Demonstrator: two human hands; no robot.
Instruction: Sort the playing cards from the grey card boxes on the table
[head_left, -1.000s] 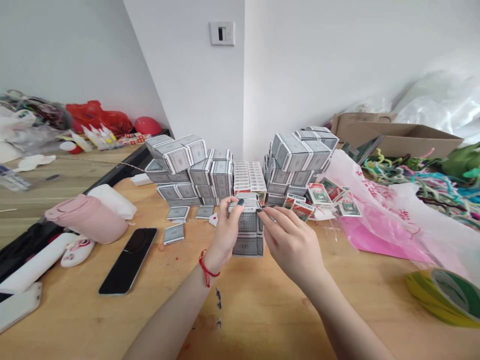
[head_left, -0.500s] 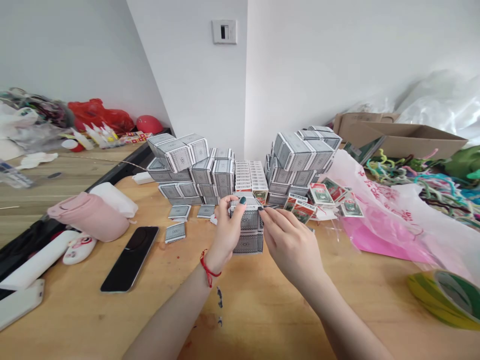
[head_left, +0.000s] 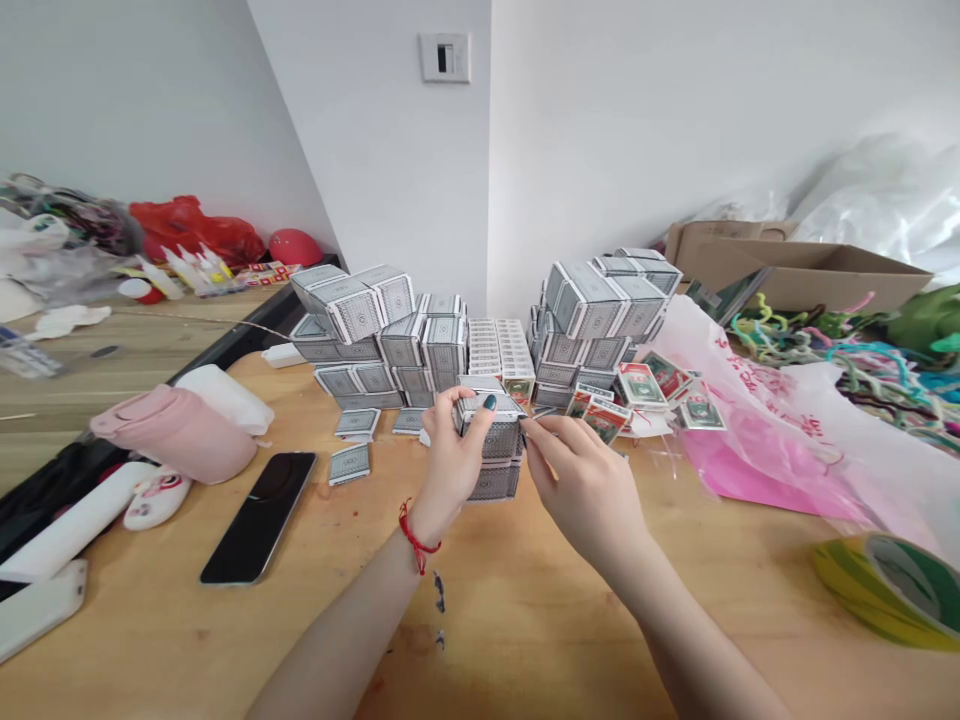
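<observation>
Grey-and-white patterned playing-card stock forms the two-tier card block (head_left: 495, 482) at the centre of the frame, upright on the wooden tabletop (head_left: 555, 630). The left hand (head_left: 450, 460), with a red cord bracelet (head_left: 416, 540) at its wrist, grips the upper tier from the left: its fingers curl behind the top corner and its thumb lies along the near top edge. The right hand (head_left: 585, 475) meets the upper right edge of the same block, fingers pinched together on that edge; the exact piece of card between them is too small to tell. The step in hand appears to be edge work on the top tier, the left hand bracing while the right handles the corner. The next move calls for steady left-hand support and a light, precise pinch, since sideways force could shift the upper tier on the lower. Behind, left of centre, stands a left card stack (head_left: 356, 318); right of centre, a right card stack (head_left: 589, 300). White pack rows (head_left: 499, 345) occupy the gap between these. Red-and-green boxed card packs (head_left: 640, 385) lie near the right stack's base. Lower left: a black-screened smartphone (head_left: 259, 518). Lower right: a yellow-green tape roll (head_left: 847, 590).
</observation>
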